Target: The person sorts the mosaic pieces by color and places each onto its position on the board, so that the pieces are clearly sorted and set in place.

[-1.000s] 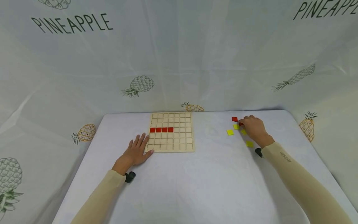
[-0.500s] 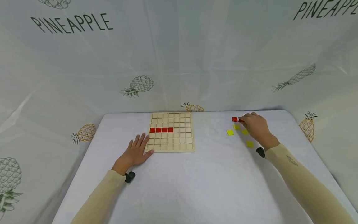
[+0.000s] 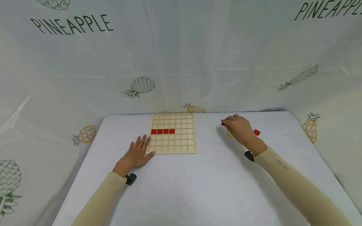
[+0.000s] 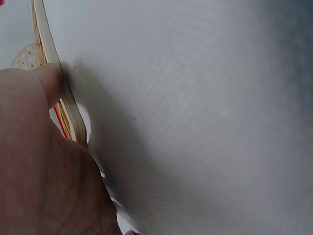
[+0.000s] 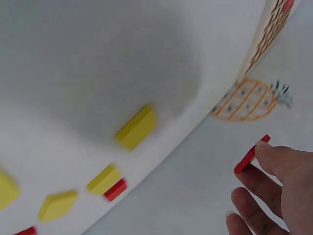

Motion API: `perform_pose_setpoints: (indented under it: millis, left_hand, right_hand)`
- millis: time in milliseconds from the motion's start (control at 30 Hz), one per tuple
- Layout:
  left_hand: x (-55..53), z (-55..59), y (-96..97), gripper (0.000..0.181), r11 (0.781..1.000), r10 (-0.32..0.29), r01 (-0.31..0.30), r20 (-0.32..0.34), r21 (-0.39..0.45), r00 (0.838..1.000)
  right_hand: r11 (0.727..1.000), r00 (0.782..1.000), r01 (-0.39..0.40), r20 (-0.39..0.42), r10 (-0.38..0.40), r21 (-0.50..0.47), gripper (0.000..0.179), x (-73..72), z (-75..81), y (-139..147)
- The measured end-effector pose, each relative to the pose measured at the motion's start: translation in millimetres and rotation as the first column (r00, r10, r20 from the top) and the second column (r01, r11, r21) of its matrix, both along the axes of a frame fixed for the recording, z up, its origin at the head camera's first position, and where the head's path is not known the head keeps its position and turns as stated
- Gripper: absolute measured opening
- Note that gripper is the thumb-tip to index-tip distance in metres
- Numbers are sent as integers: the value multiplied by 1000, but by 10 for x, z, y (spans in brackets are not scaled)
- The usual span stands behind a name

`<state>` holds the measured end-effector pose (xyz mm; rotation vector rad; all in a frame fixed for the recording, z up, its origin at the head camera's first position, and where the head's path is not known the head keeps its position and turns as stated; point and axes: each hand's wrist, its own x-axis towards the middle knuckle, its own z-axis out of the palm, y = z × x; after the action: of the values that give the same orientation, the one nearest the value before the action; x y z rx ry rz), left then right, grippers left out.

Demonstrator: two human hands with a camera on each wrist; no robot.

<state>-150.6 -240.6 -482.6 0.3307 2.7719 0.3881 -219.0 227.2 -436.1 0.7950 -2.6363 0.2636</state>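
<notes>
A wooden grid board (image 3: pixel 183 141) lies on the table with a row of several red tiles (image 3: pixel 160 131) in its left half. My left hand (image 3: pixel 137 155) rests at the board's lower left corner, fingers spread, and in the left wrist view its thumb (image 4: pixel 51 81) touches the board's edge. Between thumb and fingertips, my right hand (image 3: pixel 240 130) pinches a small red tile (image 5: pixel 252 155), held above the table right of the board. Below it lie several yellow tiles (image 5: pixel 137 128) and a red tile (image 5: pixel 115 190); in the head view the hand hides most of them.
Another loose red tile (image 3: pixel 256 132) lies to the right of my right hand. The white table (image 3: pixel 181 188) ends at the back against a hanging cloth (image 3: pixel 226 62) printed with pineapples.
My right hand has lifted the red tile and moved left with it, toward the board. A red tile now shows behind that hand. The left hand has stayed put.
</notes>
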Motion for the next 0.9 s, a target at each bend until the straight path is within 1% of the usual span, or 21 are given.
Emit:
perform_pose_setpoints:
  millis: [67, 167, 267, 400, 500, 567, 700, 800, 900]
  left_hand:
    - [4, 1, -1, 85, 1000, -1, 1, 1, -7, 1000]
    - [6, -27, -16, 86, 1000, -4, 4, -4, -19, 1000]
    - [-3, -45, -32, 88, 1000, -4, 4, -6, 5, 1000]
    - [-35, -110, -59, 90, 1000, -8, 8, -19, 15, 1000]
    - [-57, -188, -84, 88, 1000, -13, 12, -31, -13, 999]
    - [-69, -217, -96, 88, 1000, -16, 15, -32, -16, 999]
    - [-64, -185, -92, 89, 999, -21, 20, -19, -25, 1000]
    - [-54, -110, -72, 89, 1000, -17, 17, -1, 7, 1000]
    - [-45, -70, -54, 88, 1000, -16, 15, 5, 16, 1000]
  right_hand:
    - [1000, 1000, -23, 4, 23, 2, 31, 10, -7, -132]
    - [999, 999, -44, 20, 43, 16, 32, 20, -25, -328]
    - [998, 998, -60, 28, 59, 34, 33, 21, -54, -509]
    - [996, 997, -79, 25, 78, 41, 32, 11, -101, -715]
    - [995, 995, -94, 27, 93, 39, 32, -3, -142, -859]
    - [994, 994, -104, 30, 103, 37, 31, -16, -163, -947]
    - [991, 992, -128, 18, 128, 34, 28, -44, -185, -1123]
    - [988, 988, -152, 10, 151, 30, 25, -72, -198, -1256]
    - [985, 986, -167, 13, 167, 38, 22, -101, -213, -1382]
